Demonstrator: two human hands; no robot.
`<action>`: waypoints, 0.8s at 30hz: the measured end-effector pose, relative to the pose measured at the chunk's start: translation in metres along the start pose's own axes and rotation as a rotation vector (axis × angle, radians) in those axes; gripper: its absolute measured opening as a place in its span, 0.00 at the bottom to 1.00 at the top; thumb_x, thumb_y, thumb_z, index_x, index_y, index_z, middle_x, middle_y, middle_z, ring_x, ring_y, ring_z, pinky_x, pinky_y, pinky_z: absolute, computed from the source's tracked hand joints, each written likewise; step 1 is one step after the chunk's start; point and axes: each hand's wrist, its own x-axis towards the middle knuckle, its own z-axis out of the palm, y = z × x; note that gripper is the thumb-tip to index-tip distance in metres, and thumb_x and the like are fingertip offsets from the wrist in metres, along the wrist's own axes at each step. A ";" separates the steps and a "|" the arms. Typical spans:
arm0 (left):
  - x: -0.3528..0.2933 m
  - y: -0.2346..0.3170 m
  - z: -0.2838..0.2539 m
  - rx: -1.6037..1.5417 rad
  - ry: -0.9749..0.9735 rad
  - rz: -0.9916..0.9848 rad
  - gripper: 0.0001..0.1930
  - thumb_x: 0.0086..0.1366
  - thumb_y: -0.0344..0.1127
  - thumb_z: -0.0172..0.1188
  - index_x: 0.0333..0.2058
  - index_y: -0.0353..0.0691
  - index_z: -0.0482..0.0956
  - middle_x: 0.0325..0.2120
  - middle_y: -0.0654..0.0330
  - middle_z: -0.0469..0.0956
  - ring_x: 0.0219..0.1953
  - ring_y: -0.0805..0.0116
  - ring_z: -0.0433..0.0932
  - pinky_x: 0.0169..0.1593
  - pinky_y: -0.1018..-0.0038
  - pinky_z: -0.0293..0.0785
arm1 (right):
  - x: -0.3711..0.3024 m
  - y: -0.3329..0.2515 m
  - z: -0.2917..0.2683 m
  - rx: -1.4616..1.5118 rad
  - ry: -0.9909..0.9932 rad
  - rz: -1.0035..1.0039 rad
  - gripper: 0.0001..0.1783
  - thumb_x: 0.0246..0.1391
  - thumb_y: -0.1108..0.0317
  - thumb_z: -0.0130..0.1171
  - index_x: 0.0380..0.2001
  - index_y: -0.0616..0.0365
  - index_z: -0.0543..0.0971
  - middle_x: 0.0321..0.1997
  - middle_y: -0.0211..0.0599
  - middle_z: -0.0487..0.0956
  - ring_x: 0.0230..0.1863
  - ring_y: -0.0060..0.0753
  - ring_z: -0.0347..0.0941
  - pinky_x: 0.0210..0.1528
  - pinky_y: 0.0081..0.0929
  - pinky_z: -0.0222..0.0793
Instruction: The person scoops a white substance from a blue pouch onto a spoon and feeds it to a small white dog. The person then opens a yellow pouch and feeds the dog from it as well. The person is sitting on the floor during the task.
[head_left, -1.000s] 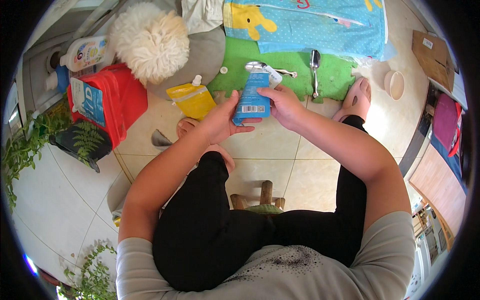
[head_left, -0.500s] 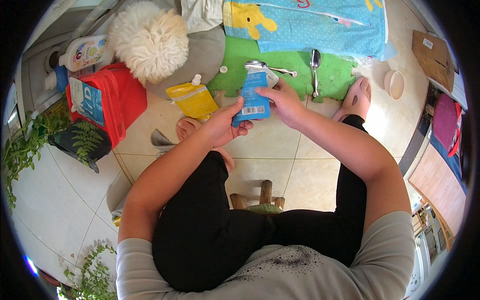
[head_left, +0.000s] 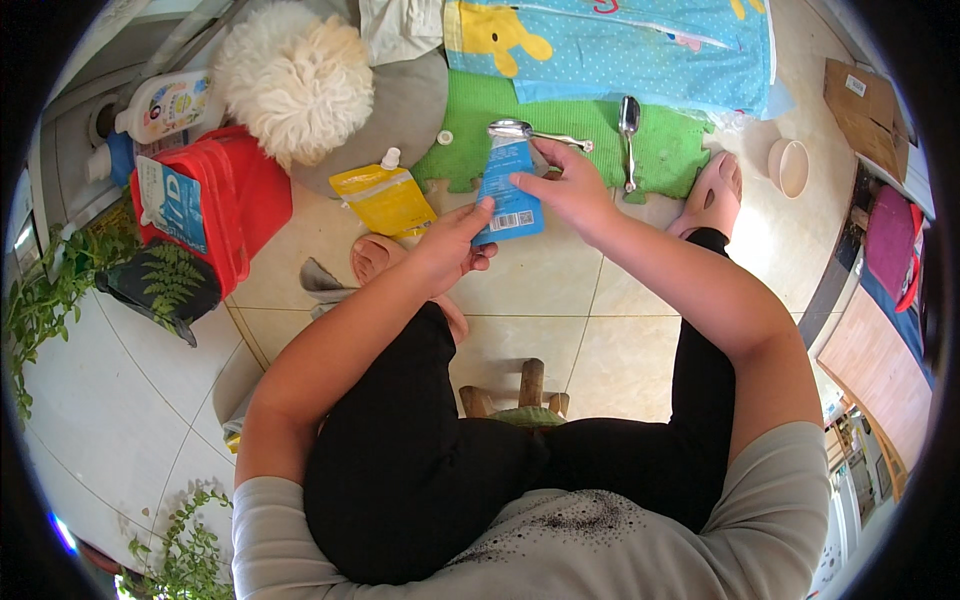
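A flat blue packet [head_left: 510, 190] with a printed barcode is held between my two hands. My left hand [head_left: 455, 245] pinches its lower left edge, thumb on top. My right hand [head_left: 572, 190] is closed at the packet's upper right side, its thumb lying on the front; its other fingers are partly hidden behind. Just beyond the packet's top, a metal spoon [head_left: 510, 128] lies on the green foam mat [head_left: 470, 95]. A second spoon [head_left: 629, 118] rests to its right. Left of my hands are a yellow spouted pouch [head_left: 385, 203] and a small white cap [head_left: 445, 138].
A fluffy white dog [head_left: 297, 85] is at the far left, by a grey cushion [head_left: 410, 110]. Nearer stands a red container [head_left: 240, 205]. A blue dotted cloth [head_left: 620, 55] covers the mat's far part. A bowl [head_left: 790, 168] and cardboard box [head_left: 862, 115] are at the right.
A pale piece that showed behind the packet's upper right is now hidden. My right hand has shifted slightly up the packet; both hands still grip it.
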 end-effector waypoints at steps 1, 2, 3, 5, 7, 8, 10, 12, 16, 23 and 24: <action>0.000 0.001 0.002 0.024 0.018 0.000 0.17 0.61 0.51 0.45 0.36 0.41 0.68 0.24 0.67 0.67 0.24 0.78 0.66 0.23 0.84 0.62 | 0.000 0.002 0.000 0.010 -0.003 0.001 0.34 0.37 0.64 0.64 0.47 0.70 0.65 0.40 0.46 0.73 0.35 0.28 0.72 0.37 0.23 0.68; 0.000 0.001 0.004 0.048 0.036 -0.001 0.17 0.61 0.51 0.46 0.36 0.42 0.67 0.24 0.67 0.67 0.23 0.78 0.65 0.22 0.84 0.61 | 0.000 0.003 0.000 0.019 -0.006 0.002 0.34 0.37 0.64 0.63 0.47 0.70 0.65 0.41 0.46 0.73 0.34 0.28 0.72 0.37 0.22 0.68; 0.001 0.000 0.004 0.070 0.055 0.004 0.17 0.60 0.50 0.46 0.36 0.41 0.67 0.24 0.67 0.67 0.22 0.79 0.65 0.22 0.85 0.61 | 0.000 0.004 0.000 0.029 -0.008 0.003 0.33 0.37 0.64 0.63 0.47 0.70 0.65 0.41 0.47 0.73 0.34 0.28 0.72 0.36 0.22 0.68; 0.003 -0.003 0.003 0.108 0.098 0.016 0.18 0.60 0.50 0.47 0.37 0.41 0.67 0.24 0.67 0.66 0.21 0.79 0.64 0.20 0.85 0.59 | 0.000 0.003 0.002 0.038 -0.014 0.019 0.32 0.38 0.66 0.63 0.46 0.70 0.65 0.40 0.46 0.73 0.33 0.27 0.72 0.35 0.21 0.68; 0.004 -0.005 0.005 0.192 0.141 0.036 0.18 0.60 0.49 0.48 0.38 0.39 0.66 0.24 0.67 0.66 0.21 0.79 0.63 0.19 0.85 0.58 | -0.001 0.001 0.004 0.069 -0.024 0.039 0.29 0.39 0.68 0.61 0.46 0.70 0.66 0.39 0.44 0.74 0.33 0.26 0.72 0.35 0.21 0.68; 0.005 -0.005 0.006 0.235 0.162 0.045 0.18 0.60 0.48 0.48 0.39 0.39 0.66 0.24 0.67 0.66 0.20 0.80 0.62 0.18 0.85 0.58 | -0.002 -0.001 0.004 0.095 -0.030 0.051 0.28 0.40 0.70 0.60 0.46 0.70 0.66 0.38 0.43 0.74 0.32 0.26 0.72 0.34 0.21 0.68; 0.008 -0.008 0.006 0.287 0.203 0.045 0.19 0.60 0.48 0.49 0.41 0.37 0.65 0.23 0.66 0.65 0.20 0.80 0.62 0.17 0.85 0.57 | -0.003 -0.006 0.004 0.133 -0.045 0.111 0.24 0.42 0.73 0.58 0.45 0.69 0.67 0.37 0.40 0.75 0.33 0.24 0.71 0.36 0.20 0.67; 0.010 -0.011 0.006 0.320 0.226 0.052 0.21 0.59 0.47 0.50 0.42 0.36 0.63 0.23 0.65 0.65 0.19 0.80 0.62 0.16 0.85 0.57 | -0.004 -0.010 0.003 0.157 -0.064 0.207 0.20 0.44 0.76 0.55 0.44 0.66 0.69 0.36 0.35 0.75 0.35 0.21 0.70 0.38 0.18 0.65; 0.010 -0.014 0.008 0.344 0.227 0.079 0.25 0.58 0.48 0.52 0.46 0.35 0.61 0.22 0.64 0.65 0.19 0.80 0.62 0.15 0.84 0.57 | -0.005 -0.008 0.002 0.199 -0.033 0.250 0.18 0.45 0.76 0.53 0.43 0.65 0.70 0.36 0.34 0.75 0.34 0.21 0.70 0.37 0.18 0.65; 0.011 -0.016 0.007 0.402 0.248 0.087 0.29 0.56 0.50 0.53 0.48 0.34 0.58 0.26 0.62 0.68 0.23 0.78 0.65 0.19 0.83 0.62 | -0.006 -0.013 0.003 0.193 -0.018 0.312 0.18 0.46 0.76 0.53 0.44 0.63 0.70 0.36 0.33 0.75 0.33 0.20 0.70 0.36 0.18 0.66; 0.012 -0.015 0.008 0.404 0.253 0.100 0.29 0.56 0.50 0.53 0.48 0.34 0.59 0.27 0.63 0.69 0.25 0.78 0.66 0.21 0.82 0.63 | -0.005 -0.012 0.002 0.199 -0.017 0.315 0.18 0.46 0.76 0.53 0.44 0.63 0.70 0.36 0.32 0.75 0.33 0.20 0.71 0.35 0.18 0.66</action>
